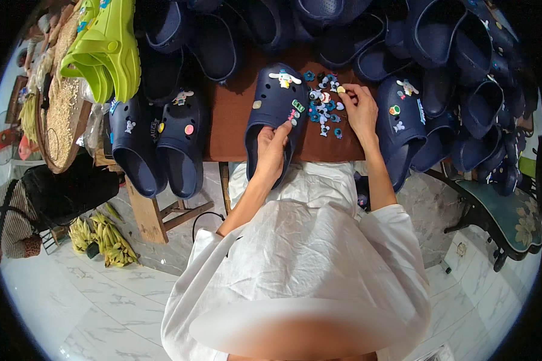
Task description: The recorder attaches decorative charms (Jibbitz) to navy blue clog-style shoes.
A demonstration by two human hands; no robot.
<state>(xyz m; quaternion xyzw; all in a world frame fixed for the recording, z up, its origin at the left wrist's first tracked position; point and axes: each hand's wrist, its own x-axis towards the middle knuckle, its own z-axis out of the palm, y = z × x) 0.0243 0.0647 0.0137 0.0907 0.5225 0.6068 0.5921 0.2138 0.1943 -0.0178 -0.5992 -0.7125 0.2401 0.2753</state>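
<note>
A navy clog (270, 99) lies on the brown tabletop in front of me, its toe pointing away. It carries a white character charm near the toe and several small charms along its right side. My left hand (272, 146) is closed on the clog's opening edge, the thumb by the lower right charms. Just right of the clog lies a loose pile of small shoe charms (325, 108), mostly blue, black and white. My right hand (361, 113) is at the pile's right edge, thumb and forefinger pinched on a small yellow charm (341, 89).
A decorated navy clog (397, 120) stands right of my right hand, and a decorated pair (183, 135) stands to the left. Plain navy clogs (337, 45) crowd the far side and right. Green clogs (111, 51) hang at upper left, beside a round tray of grain (60, 114).
</note>
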